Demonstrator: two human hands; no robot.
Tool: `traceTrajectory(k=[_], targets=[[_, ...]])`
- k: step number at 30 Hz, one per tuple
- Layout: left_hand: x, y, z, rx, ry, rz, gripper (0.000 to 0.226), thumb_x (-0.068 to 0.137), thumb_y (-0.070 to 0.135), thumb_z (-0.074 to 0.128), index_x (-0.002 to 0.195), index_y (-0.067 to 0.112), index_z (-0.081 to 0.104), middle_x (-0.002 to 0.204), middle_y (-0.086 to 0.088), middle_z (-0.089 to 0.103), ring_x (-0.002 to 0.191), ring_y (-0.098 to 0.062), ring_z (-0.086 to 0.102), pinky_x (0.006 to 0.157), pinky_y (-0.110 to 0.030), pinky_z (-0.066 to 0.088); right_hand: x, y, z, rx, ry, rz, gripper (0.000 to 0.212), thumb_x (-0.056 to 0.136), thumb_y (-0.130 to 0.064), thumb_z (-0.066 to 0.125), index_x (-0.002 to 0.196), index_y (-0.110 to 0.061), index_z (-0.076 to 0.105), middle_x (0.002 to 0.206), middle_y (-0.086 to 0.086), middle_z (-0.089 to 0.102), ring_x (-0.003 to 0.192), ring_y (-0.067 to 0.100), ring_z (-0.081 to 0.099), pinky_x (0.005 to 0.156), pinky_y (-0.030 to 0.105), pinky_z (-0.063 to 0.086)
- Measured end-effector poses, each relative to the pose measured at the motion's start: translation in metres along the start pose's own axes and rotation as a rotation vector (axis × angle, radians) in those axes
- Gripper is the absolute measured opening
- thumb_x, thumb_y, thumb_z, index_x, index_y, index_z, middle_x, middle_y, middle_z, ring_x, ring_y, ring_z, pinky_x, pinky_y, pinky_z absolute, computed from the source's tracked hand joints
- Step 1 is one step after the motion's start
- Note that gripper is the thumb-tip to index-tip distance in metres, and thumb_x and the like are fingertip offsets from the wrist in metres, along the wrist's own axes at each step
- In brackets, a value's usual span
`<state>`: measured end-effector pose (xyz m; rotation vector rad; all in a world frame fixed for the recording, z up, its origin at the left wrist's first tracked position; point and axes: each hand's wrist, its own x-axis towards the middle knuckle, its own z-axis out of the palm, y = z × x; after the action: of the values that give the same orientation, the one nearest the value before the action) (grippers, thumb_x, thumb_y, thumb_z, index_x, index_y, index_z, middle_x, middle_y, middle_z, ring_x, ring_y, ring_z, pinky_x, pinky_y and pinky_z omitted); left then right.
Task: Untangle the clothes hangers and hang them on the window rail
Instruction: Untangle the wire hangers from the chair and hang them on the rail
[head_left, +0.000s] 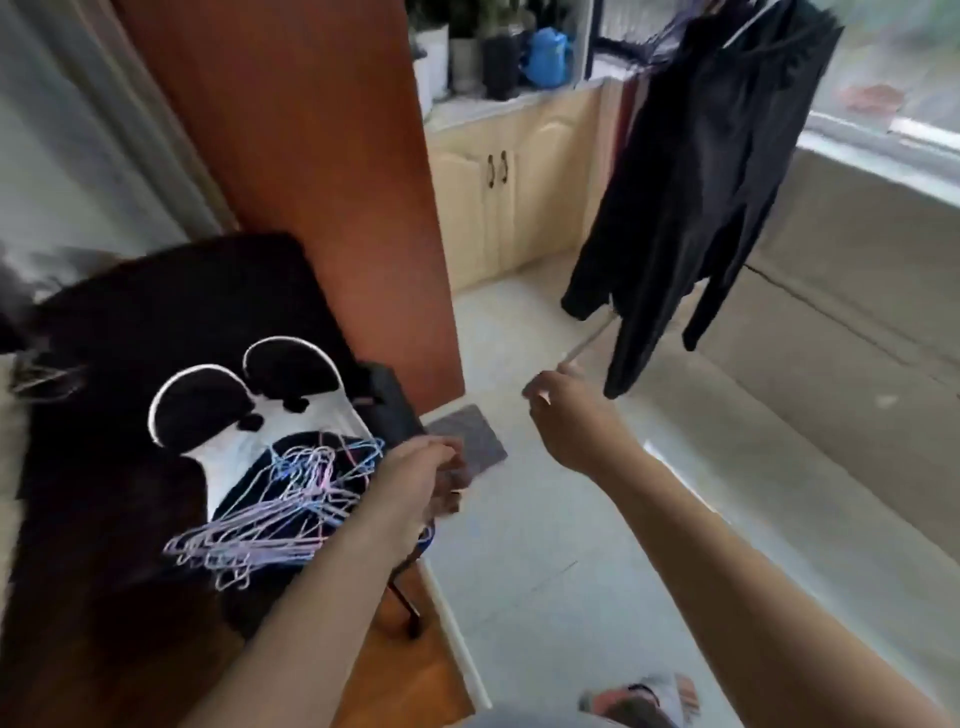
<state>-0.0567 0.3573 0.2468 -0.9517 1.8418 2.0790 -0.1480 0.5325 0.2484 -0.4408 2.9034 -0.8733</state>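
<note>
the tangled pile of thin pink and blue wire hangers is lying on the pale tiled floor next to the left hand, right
Not quite. The head view shows the tangled pile of thin pink and blue wire hangers lying on the black cloth with a white panda-like print, not on the pale tiled floor. It is indeed next to the left hand.

I see the tangled hangers at about eight o'clock in my view: a heap of thin wire hangers in pale pink, lilac and blue, their hooks and shoulders interlocked. They lie flat on a black-and-white cloth, spread from lower left towards the upper right. The window rail itself I cannot make out.
</note>
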Motion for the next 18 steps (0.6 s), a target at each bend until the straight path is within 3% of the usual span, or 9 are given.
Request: traceTrajectory(k=[3,6,8,10,13,18], targets=[[-0.022,-0.041,-0.101,-0.059,0.127,-0.069,0.02,0.104,0.008,0.047,0.108,0.009,0.066,0.088,-0.009,0.068,0.072,-0.022,0.065,0.063,-0.029,0.05,-0.025,-0.064,0.08,-0.024,-0.196,-0.111,0.025,0.094,-0.002,0.052,0.112,-0.002,0.07,0.113,0.014,0.065,0.108,0.032,0.059,0.082,0.033,0.041],[-0.047,-0.076,-0.184,-0.117,0.282,-0.16,0.018,0.102,0.016,0.053,0.109,0.011,0.069,0.094,-0.007,0.072,0.078,-0.022,0.068,0.075,-0.034,0.053,-0.039,-0.111,0.139,0.034,-0.289,-0.14,0.023,0.098,-0.01,0.049,0.1,-0.004,0.071,0.104,0.014,0.067,0.095,0.036,0.063,0.072,0.034,0.05],[-0.058,-0.094,-0.23,-0.144,0.397,-0.199,0.019,0.103,0.016,0.053,0.11,0.011,0.069,0.1,-0.009,0.074,0.087,-0.026,0.07,0.086,-0.04,0.055,-0.043,-0.133,0.173,0.032,-0.379,-0.145,0.024,0.099,-0.011,0.047,0.098,-0.006,0.071,0.101,0.009,0.065,0.084,0.029,0.062,0.064,0.029,0.049],[-0.063,-0.105,-0.262,-0.183,0.495,-0.235,0.018,0.103,0.014,0.053,0.111,0.01,0.069,0.104,-0.012,0.074,0.096,-0.029,0.071,0.092,-0.043,0.055,-0.042,-0.144,0.2,0.017,-0.447,-0.169,0.024,0.098,-0.008,0.048,0.096,-0.005,0.072,0.105,0.01,0.067,0.082,0.026,0.06,0.064,0.031,0.051],[-0.061,-0.123,-0.295,-0.258,0.571,-0.295,0.018,0.103,0.014,0.053,0.112,0.01,0.069,0.106,-0.013,0.074,0.103,-0.032,0.071,0.089,-0.041,0.057,-0.035,-0.149,0.234,-0.03,-0.533,-0.146,0.024,0.097,-0.008,0.048,0.1,-0.006,0.073,0.111,0.012,0.069,0.094,0.029,0.063,0.079,0.039,0.056],[-0.036,-0.141,-0.309,-0.296,0.581,-0.41,0.018,0.104,0.015,0.053,0.111,0.01,0.07,0.109,-0.016,0.073,0.105,-0.034,0.071,0.092,-0.044,0.055,-0.003,-0.119,0.284,-0.16,-0.691,-0.028,0.028,0.101,-0.009,0.045,0.106,-0.006,0.072,0.115,0.011,0.068,0.099,0.029,0.062,0.077,0.029,0.048]])
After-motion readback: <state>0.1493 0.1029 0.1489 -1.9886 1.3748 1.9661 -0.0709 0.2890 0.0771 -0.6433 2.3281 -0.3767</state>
